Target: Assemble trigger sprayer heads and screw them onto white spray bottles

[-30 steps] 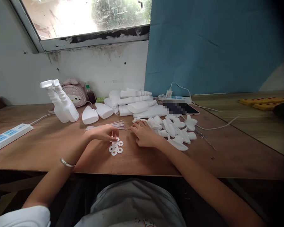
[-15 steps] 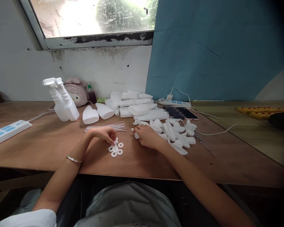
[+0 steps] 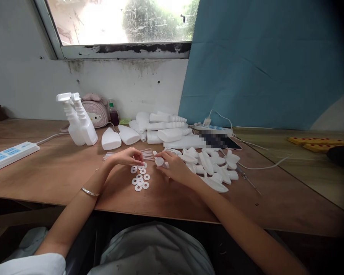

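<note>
Fingertips pinched together, my left hand point(image 3: 132, 156) is at the upper end of a small group of flat white ring washers point(image 3: 139, 182). One white washer point(image 3: 145, 165) is at those fingertips. My right hand point(image 3: 174, 166) is closed around a white plastic spray bottle head point(image 3: 159, 161), with its round collar turned toward the left hand. Right beside that hand lies a heap of similar white spray heads point(image 3: 206, 162). Thin white dip tubes point(image 3: 147, 154) lie on the table behind both hands, partly hidden by the left one.
White bottles point(image 3: 172, 134) are piled behind the hands, and two assembled spray bottles point(image 3: 81, 124) stand back left. A pink bag point(image 3: 96, 112), power strip point(image 3: 13, 154), phone point(image 3: 229, 142) and screwdriver point(image 3: 249, 179) share the wooden table point(image 3: 172, 206).
My right hand has moved left, bringing the spray head away from the heap. My left hand has risen slightly toward the tubes, and more washers show below it. The view has shifted slightly.
</note>
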Tool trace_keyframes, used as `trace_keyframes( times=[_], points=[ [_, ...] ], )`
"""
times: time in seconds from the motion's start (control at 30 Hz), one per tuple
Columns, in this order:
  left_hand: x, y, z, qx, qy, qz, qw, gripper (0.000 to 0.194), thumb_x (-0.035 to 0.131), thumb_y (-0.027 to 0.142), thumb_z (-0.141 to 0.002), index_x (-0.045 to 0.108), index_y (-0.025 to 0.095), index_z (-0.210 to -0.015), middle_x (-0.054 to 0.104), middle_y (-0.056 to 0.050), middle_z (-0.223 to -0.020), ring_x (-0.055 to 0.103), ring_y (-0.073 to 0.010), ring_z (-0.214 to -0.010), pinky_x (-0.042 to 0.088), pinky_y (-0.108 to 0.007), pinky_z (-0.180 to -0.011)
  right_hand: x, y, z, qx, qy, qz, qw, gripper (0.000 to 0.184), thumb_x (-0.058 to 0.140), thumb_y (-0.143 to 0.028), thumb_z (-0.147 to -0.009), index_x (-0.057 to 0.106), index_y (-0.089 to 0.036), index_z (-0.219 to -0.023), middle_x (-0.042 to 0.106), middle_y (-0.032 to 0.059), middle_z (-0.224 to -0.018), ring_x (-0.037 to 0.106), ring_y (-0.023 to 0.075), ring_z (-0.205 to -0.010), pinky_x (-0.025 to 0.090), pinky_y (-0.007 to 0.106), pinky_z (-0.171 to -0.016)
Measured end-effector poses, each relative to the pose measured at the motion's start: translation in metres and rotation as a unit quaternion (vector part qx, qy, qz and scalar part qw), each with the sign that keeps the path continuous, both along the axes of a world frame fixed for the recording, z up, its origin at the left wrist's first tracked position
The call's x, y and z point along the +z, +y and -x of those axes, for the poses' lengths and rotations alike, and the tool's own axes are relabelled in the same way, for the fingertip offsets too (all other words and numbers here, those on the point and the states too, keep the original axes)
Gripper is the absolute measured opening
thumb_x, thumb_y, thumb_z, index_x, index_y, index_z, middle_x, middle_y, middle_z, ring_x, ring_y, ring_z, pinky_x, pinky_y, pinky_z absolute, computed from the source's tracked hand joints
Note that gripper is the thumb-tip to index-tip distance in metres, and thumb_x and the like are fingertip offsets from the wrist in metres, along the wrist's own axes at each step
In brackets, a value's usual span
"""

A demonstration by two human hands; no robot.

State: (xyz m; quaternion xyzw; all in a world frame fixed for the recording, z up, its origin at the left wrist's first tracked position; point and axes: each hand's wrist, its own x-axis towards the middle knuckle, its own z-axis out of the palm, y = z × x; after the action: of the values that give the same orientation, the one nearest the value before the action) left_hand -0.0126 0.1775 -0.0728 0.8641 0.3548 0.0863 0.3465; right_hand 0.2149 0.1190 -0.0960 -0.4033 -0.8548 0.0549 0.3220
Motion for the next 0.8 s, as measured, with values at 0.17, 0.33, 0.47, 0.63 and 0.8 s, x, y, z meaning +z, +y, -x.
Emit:
trace_keyframes(
  times=[0.17,0.33,0.47,0.63,0.8],
  points=[
    [-0.004,0.002,-0.002,-0.020,-0.006,-0.006,1.000,0.032,0.064,0.044,-0.067,0.061,0.013,-0.071,0.058,-0.001,-0.062,0.049,-0.0099,-0.056,0.036,-0.019,-0.050,-0.014,0.002,0.007,0.011,0.025,0.009,1.000,0.033,0.058,-0.010,-0.072,0.050,-0.018,-0.103,0.055,0.0066,-0.104,0.054,0.0191,-0.097,0.045,0.033,-0.083],
    [-0.006,0.001,-0.006,0.016,-0.107,0.020,0.994,0.025,0.065,0.036,-0.068,0.061,0.012,-0.074,0.062,-0.003,-0.069,0.054,-0.0115,-0.064,0.042,-0.022,-0.058,-0.018,0.003,0.010,0.031,0.035,0.005,0.999,0.036,0.059,-0.011,-0.073,0.047,-0.019,-0.106,0.054,0.0064,-0.105,0.053,0.0194,-0.099,0.044,0.034,-0.085],
    [-0.011,-0.008,-0.022,0.029,-0.236,0.092,0.967,0.027,0.068,0.034,-0.065,0.059,0.011,-0.075,0.062,-0.004,-0.073,0.056,-0.0124,-0.068,0.045,-0.025,-0.064,-0.025,0.005,0.012,0.043,0.058,0.009,0.997,0.038,0.062,-0.017,-0.072,0.046,-0.019,-0.107,0.055,0.0064,-0.103,0.053,0.0199,-0.100,0.044,0.035,-0.084],
    [-0.027,-0.009,-0.037,0.068,-0.239,-0.009,0.969,0.032,0.070,0.039,-0.062,0.053,0.012,-0.064,0.053,0.001,-0.064,0.047,-0.0086,-0.058,0.038,-0.022,-0.054,-0.035,0.011,0.013,0.050,0.109,0.023,0.992,0.043,0.066,-0.023,-0.069,0.043,-0.021,-0.105,0.056,0.0036,-0.098,0.056,0.0179,-0.092,0.046,0.033,-0.081],
    [-0.033,-0.008,-0.041,0.079,-0.204,-0.188,0.958,0.031,0.068,0.042,-0.064,0.054,0.015,-0.064,0.046,0.000,-0.074,0.045,-0.0111,-0.067,0.041,-0.025,-0.064,-0.039,0.015,0.014,0.043,0.173,0.047,0.983,0.041,0.068,-0.023,-0.067,0.043,-0.022,-0.099,0.055,0.0023,-0.097,0.057,0.0165,-0.090,0.047,0.033,-0.081]
  ],
)
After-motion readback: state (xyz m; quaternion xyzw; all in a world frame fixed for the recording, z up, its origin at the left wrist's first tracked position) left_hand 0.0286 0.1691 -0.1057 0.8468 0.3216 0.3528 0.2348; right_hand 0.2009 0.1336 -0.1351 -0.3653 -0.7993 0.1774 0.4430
